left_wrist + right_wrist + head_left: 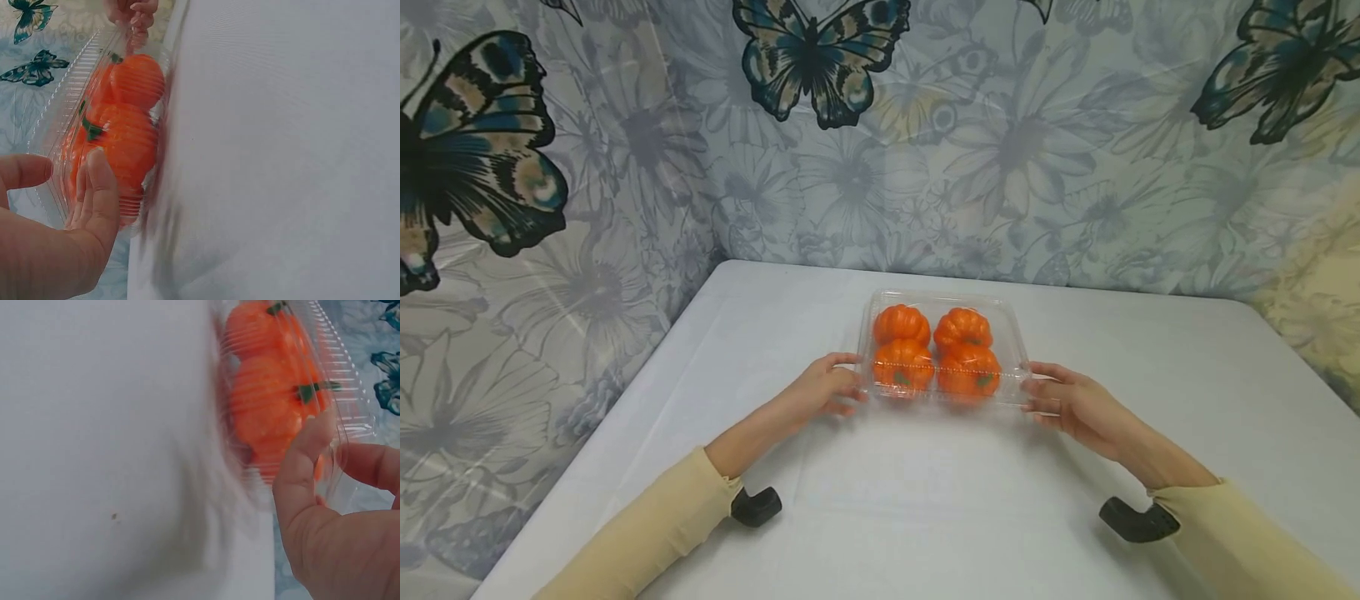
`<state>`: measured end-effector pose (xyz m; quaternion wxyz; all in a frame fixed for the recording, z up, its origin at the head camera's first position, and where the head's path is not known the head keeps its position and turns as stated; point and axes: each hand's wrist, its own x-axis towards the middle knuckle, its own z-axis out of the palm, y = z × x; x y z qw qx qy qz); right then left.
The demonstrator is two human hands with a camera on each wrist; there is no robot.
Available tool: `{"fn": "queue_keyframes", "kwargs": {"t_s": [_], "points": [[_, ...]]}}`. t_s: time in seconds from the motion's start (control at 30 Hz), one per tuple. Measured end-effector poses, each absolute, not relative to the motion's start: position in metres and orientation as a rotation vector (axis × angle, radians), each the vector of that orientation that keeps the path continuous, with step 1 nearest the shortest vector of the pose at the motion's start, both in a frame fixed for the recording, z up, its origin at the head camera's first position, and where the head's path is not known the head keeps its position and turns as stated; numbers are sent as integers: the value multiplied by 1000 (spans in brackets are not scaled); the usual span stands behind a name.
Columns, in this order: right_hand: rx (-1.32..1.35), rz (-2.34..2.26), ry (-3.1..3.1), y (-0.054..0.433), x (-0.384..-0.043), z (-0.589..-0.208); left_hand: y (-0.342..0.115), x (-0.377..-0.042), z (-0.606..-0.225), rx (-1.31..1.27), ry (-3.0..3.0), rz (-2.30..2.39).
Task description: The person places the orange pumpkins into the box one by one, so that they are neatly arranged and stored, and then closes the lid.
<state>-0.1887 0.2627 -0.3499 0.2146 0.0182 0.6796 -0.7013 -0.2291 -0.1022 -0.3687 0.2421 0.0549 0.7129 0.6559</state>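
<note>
A clear plastic clamshell box [943,298] holds several small orange pumpkins [967,371] with green stems, arranged in two rows. My left hand [827,387] grips the box's left side, its thumb by the rim and its fingers along the wall in the left wrist view. On the opposite side, my right hand [1078,412] pinches the rim between thumb and fingers, as the right wrist view shows. Whether the box rests on the table or is slightly raised, I cannot tell.
A white-covered table [910,508] lies under the box and both arms. Patterned cloth with butterflies [820,62] hangs behind and on the left. Black curved pieces [1138,521] stick out at both cuffs.
</note>
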Motion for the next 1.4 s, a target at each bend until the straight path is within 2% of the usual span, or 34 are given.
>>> {"fn": "queue_keyframes", "kwargs": {"t_s": [0.17,0.6,1.4], "points": [[101,-2035,1828,260,-198,-351,-97,-239,-366,86,1929,1767],[160,-2115,1705,259,-200,-352,-99,-242,-368,142,1830,1801],[65,-1984,1890,254,-202,-347,-100,-242,-373,37,1794,1910]]}}
